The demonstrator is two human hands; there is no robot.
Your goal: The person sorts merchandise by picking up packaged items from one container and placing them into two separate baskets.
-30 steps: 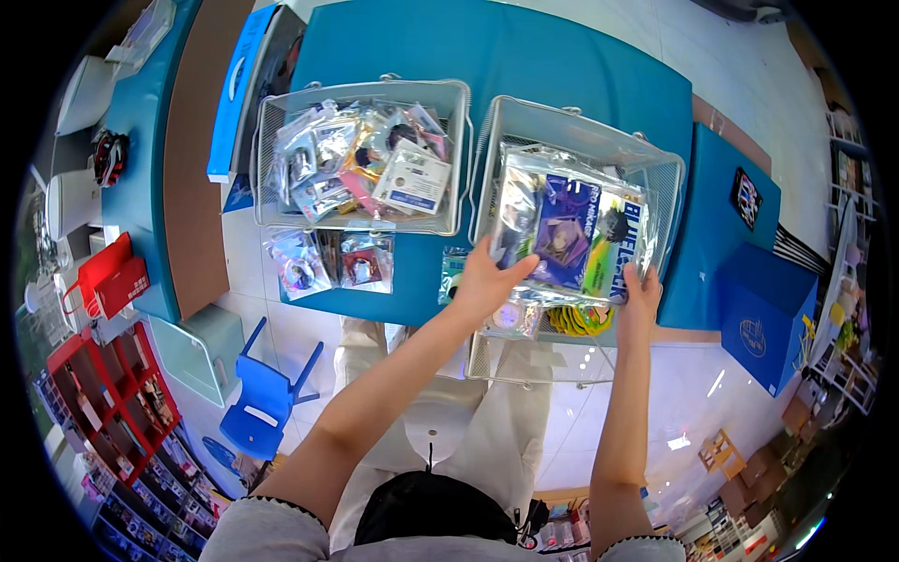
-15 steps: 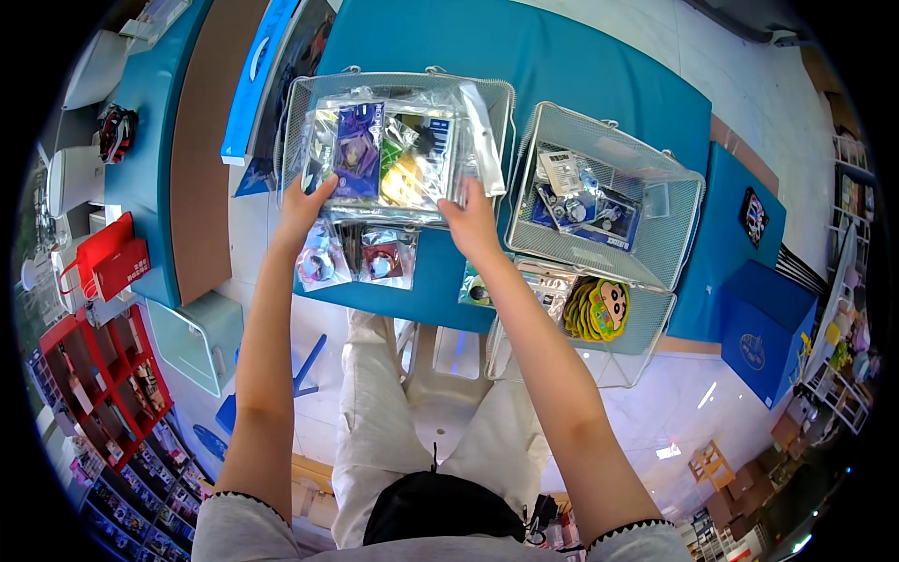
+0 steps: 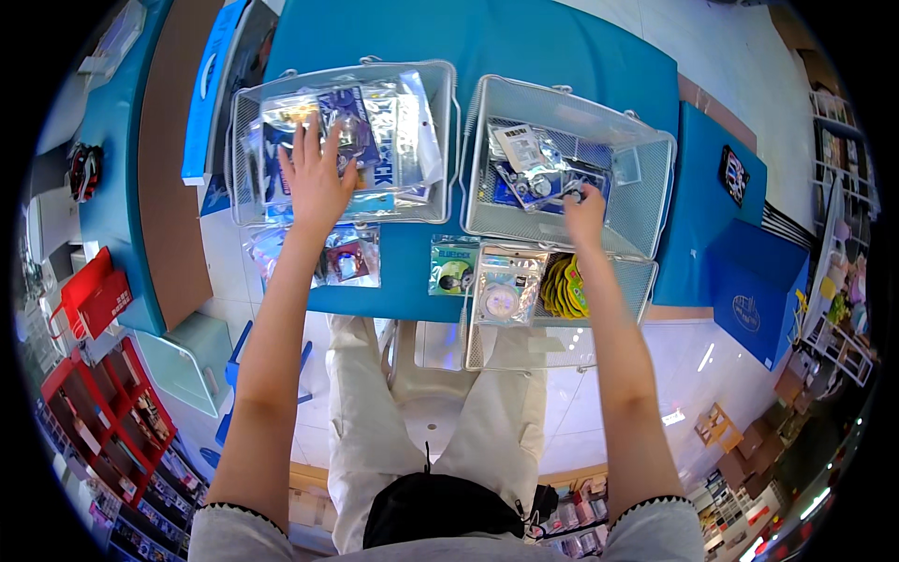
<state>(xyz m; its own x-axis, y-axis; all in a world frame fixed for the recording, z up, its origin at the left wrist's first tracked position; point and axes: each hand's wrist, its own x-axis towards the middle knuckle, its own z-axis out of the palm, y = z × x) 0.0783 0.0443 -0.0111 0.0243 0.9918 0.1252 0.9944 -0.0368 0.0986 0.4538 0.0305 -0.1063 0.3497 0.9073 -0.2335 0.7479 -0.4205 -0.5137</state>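
Observation:
My left hand lies open, its fingers spread over clear plastic packets with printed cards inside. They are piled in the left wire mesh basket. My right hand is in the right wire mesh basket, its fingers closed on the edge of a dark blue packet. Next to it lie a clear packet with round silver pieces and a pale card packet. My right fingertips partly cover the blue packet.
A smaller basket at the table's front edge holds several yellow-green cartoon pieces and a packet with a round badge. Beside it lies a green packet. More small packets lie before the left basket. A blue box stands at right.
My left hand has let go of the packets' near edge and spread over the pile. My right hand has left the left basket and reached into the right one. The view has shifted slightly.

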